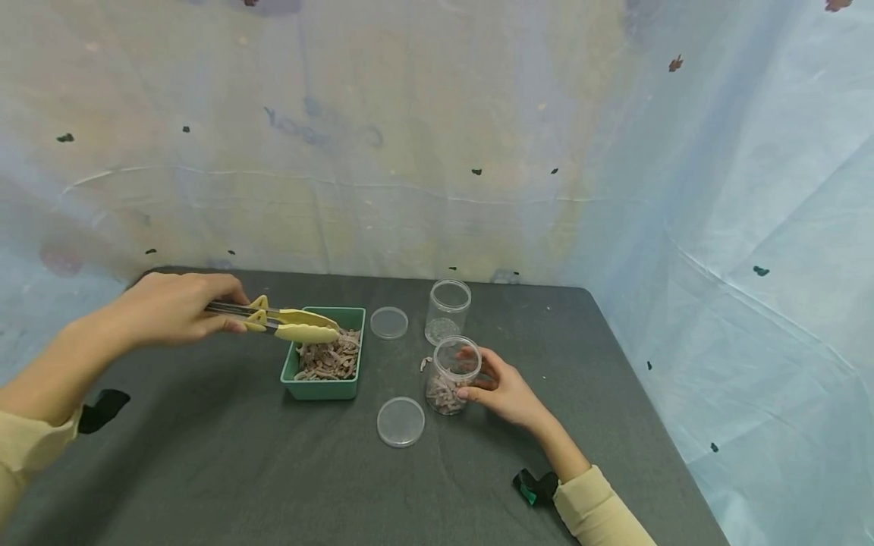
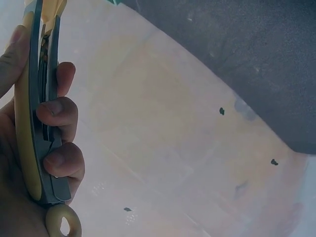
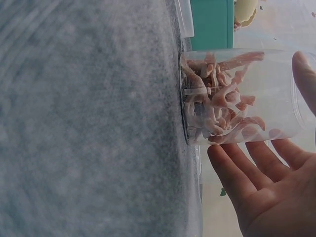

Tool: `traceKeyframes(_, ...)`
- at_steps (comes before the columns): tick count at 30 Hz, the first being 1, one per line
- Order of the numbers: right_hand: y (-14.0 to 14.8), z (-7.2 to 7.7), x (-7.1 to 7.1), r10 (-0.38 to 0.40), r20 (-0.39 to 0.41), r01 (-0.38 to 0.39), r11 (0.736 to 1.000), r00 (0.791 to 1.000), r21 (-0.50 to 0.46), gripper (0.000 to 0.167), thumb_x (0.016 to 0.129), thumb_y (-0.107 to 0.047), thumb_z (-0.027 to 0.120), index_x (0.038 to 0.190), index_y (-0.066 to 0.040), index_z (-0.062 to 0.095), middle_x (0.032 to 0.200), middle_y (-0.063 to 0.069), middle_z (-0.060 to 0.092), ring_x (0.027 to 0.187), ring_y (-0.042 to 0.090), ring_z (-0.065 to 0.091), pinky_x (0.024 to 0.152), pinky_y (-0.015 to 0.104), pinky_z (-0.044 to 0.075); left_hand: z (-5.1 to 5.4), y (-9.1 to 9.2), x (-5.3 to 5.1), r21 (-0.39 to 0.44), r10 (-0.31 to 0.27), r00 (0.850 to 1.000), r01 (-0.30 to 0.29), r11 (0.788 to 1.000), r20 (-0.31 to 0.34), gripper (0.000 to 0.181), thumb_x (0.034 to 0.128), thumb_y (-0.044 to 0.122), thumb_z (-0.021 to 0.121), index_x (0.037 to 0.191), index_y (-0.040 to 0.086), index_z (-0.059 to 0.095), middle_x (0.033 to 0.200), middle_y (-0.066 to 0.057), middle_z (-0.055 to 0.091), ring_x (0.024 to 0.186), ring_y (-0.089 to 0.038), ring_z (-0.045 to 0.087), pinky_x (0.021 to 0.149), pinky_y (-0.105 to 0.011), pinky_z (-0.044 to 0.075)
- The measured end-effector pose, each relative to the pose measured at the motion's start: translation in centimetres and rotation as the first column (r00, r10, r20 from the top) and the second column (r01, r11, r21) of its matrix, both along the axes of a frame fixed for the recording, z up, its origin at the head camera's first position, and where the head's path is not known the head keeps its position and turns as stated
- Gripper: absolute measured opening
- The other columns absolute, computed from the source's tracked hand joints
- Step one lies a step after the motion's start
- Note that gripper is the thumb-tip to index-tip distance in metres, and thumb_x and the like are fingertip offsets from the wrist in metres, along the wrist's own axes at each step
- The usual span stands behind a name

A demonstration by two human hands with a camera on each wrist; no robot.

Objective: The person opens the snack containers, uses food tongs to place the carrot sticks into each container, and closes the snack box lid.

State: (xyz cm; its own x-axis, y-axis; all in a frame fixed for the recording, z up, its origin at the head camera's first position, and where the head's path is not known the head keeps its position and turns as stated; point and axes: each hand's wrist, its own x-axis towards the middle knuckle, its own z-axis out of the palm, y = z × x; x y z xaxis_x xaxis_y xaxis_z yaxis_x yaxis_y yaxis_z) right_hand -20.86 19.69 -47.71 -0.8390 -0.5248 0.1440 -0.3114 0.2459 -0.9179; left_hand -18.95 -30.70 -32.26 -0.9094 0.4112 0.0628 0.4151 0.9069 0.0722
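Observation:
My left hand (image 1: 180, 303) grips a pair of yellow-and-black tongs (image 1: 300, 324), fingers wrapped round the handles in the left wrist view. The tongs' yellow tips are over a green rectangular tub (image 1: 321, 390) filled with brownish-pink strips (image 1: 331, 360); whether they pinch any strips is hard to tell. My right hand (image 1: 504, 388) holds a clear open jar (image 1: 456, 371) from its right side, thumb on one side and fingers on the other. Similar strips (image 3: 222, 98) fill the lower part of this jar, which stands upright on the dark table.
Behind the held jar stands a second clear jar (image 1: 448, 307), with little visible at its bottom. Two clear round lids (image 1: 389, 323) lie flat between tub and jars, one farther back, one nearer. A stray strip (image 1: 425, 364) lies beside the held jar. Plastic sheeting (image 1: 382, 152) hangs behind the table.

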Motion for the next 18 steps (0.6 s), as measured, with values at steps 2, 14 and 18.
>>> traceKeyframes(2,0.00,-0.04,-0.05,0.000,-0.001,0.000,1.000,1.000,0.000,0.072,0.094,-0.011,0.079,0.154,0.001,0.042,0.150,0.019,0.052,0.139,0.040,0.051,0.106,0.044,0.050,-0.03,-0.07,0.00,0.002,0.005,1.000,-0.005,1.000,-0.004,0.028,0.0894,0.041,0.083,0.110,0.026,0.073,0.097,0.012,0.070,0.069,-0.002,0.057,0.056,-0.032,0.043)
traceKeyframes(14,0.00,-0.04,0.00,0.003,-0.002,-0.003,1.000,1.000,0.003,0.073,0.093,-0.010,0.080,0.155,0.000,0.041,0.151,0.018,0.052,0.140,0.040,0.051,0.106,0.042,0.050,0.49,-0.57,0.39,0.017,0.044,0.999,-0.044,0.999,-0.028,0.033,0.0911,0.048,0.079,0.114,0.026,0.072,0.100,0.011,0.072,0.069,-0.005,0.055,0.055,-0.033,0.039)
traceKeyframes(18,0.07,-0.11,-0.02,0.009,-0.007,-0.010,1.000,1.000,-0.005,0.072,0.094,-0.009,0.079,0.154,0.000,0.042,0.151,0.019,0.052,0.139,0.041,0.051,0.106,0.041,0.050,0.62,-0.47,0.59,0.020,0.050,0.999,-0.049,0.999,-0.017,0.034,0.0915,0.049,0.079,0.115,0.026,0.072,0.101,0.010,0.072,0.069,-0.005,0.056,0.055,-0.033,0.039)
